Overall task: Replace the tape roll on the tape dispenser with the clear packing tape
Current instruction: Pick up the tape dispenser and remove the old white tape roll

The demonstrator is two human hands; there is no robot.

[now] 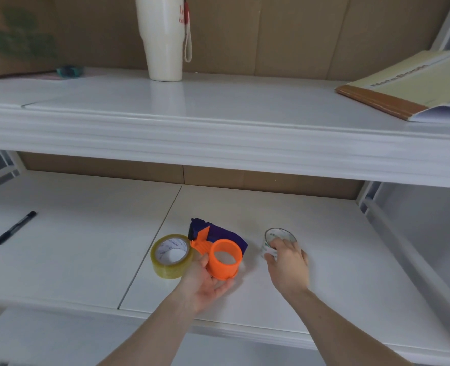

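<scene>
Right hand (288, 262) fingers (271, 256) curl around the clear packing tape (278, 240), which rests on the tabletop (73, 260), its core opening facing up and toward the camera. Left hand (205, 282) fingers clasp the tape dispenser (219, 250) from below; its empty orange hub points toward the camera. A yellowish tape roll (171, 256) touches the dispenser's left side; a black pen (15, 228) lies well apart, at left.

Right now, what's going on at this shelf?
A person is swapping tape. The left hand holds the orange and purple plastic tape dispenser, whose orange spool is bare. The right hand is closed over a small clear tape roll resting on the white lower shelf. A yellowish-tan tape roll lies just left of the dispenser.
</scene>
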